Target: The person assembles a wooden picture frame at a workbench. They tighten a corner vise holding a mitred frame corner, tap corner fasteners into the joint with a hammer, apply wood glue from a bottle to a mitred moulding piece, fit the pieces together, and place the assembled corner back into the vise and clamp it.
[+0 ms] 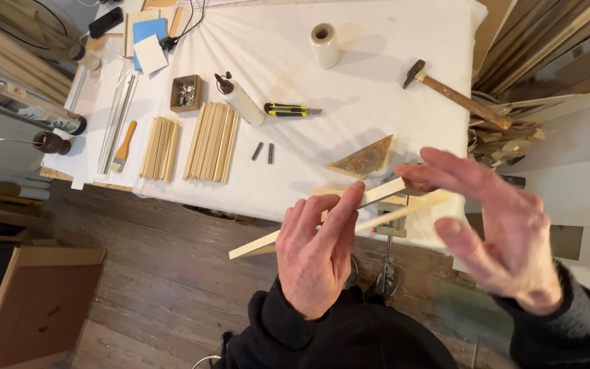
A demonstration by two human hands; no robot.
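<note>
From the head camera, the left hand [315, 256] lies palm-down with its fingers stretched along a long pale wooden strip [288, 236], pressing on it rather than closing round it. The strip slants from lower left, where its end juts out over the wooden floor [138, 273], up to the right across the near edge of the surface [377, 82], which is draped in white cloth. The right hand [500, 229] is open, fingers spread and slightly curled; its fingertips meet the strip's upper end, and the thumb hangs free below. A metal clamp [387, 236] sits under the strip at the surface's edge. Just beyond the strip lies a triangular board [365, 158] with a mottled face. Farther back are a yellow-and-black utility knife [291, 110], a white glue bottle [239, 98] on its side, two bundles of short wooden sticks [212, 142], a small paintbrush [123, 147], a little box of metal hardware [186, 93], a roll of tape [324, 44] and a hammer [455, 94] near the right edge. Dark sleeves cover both forearms.
</note>
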